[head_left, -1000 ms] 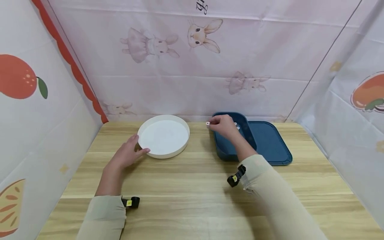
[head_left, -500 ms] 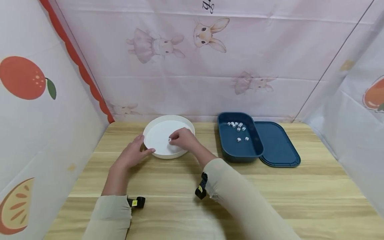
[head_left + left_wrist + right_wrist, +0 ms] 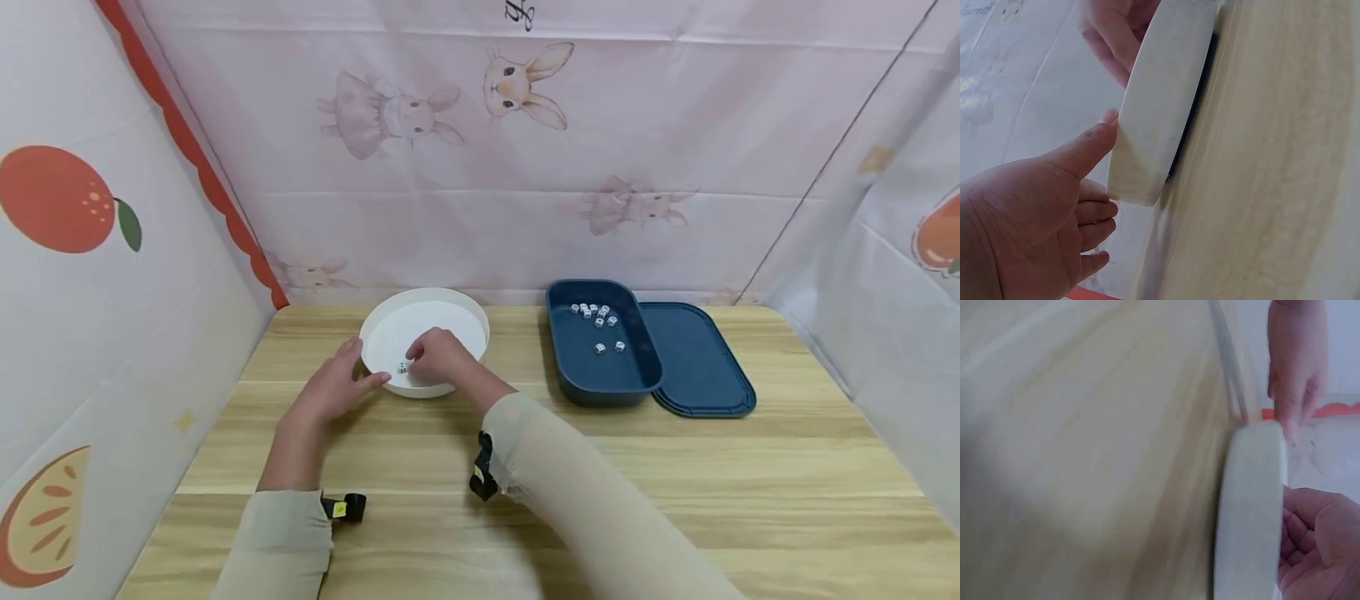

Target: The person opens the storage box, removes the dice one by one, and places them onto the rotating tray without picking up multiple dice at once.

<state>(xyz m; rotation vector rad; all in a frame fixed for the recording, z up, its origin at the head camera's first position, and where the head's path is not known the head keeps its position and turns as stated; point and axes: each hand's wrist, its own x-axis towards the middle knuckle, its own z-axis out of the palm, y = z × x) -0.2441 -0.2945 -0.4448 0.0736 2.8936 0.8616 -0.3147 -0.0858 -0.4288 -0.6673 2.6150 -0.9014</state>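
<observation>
In the head view, my right hand reaches over the rim of a round white tray and pinches a small white die low against the tray floor. Exact finger contact is too small to make out. The tray wall partly covers those curled fingers in the right wrist view. On the tray's left side, my left hand touches the rim with thumb and fingers spread. Its thumb lies against the rim in the left wrist view, the other fingers loosely bent beside the wall.
Right of the tray stands a dark blue rectangular box holding several white dice. A matching blue lid lies beside it on the wooden table. Printed cloth walls enclose the back and sides.
My right hand has moved left from the blue box to the white tray, carrying the die down to the tray's near left part. My left hand has stayed on the rim.
</observation>
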